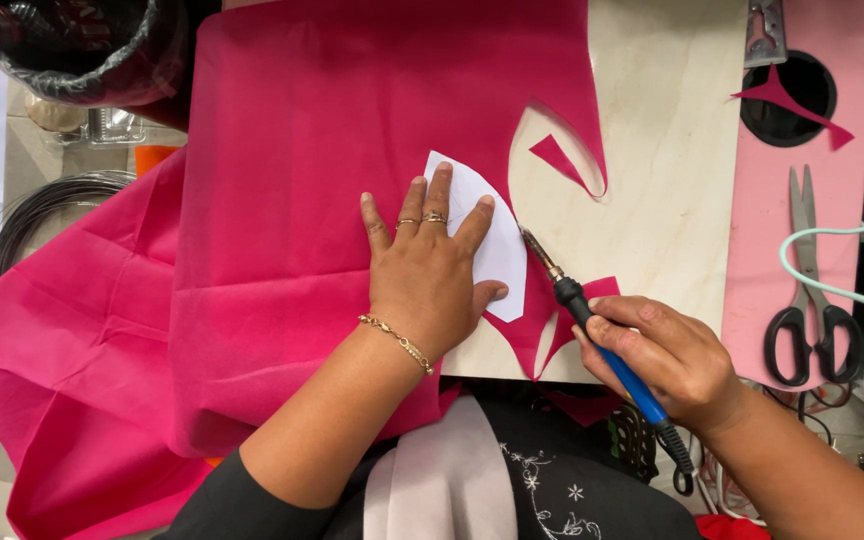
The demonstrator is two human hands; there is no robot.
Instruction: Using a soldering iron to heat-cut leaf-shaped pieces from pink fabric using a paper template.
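At the centre of the frame the left hand [427,275] lay flat – fingers spread, gripping nothing – pressing a white paper template [497,250] onto pink fabric [292,150] that covered the pale wooden worktop [667,150]. Lower right, the right hand [667,355] had its fingers closed around a blue-handled soldering iron [597,335], its tip touching the template's right edge. Black-handled scissors [810,300] lay on a pink mat [757,250] at far right.

Bright, even light from above fills the scene; colours are strong and the focus sharp throughout. The left hand [422,275] casts only a faint soft shadow on the pink cloth [292,150]. The pale board [667,150] shows no glare. Slight wide-angle stretch at the edges.
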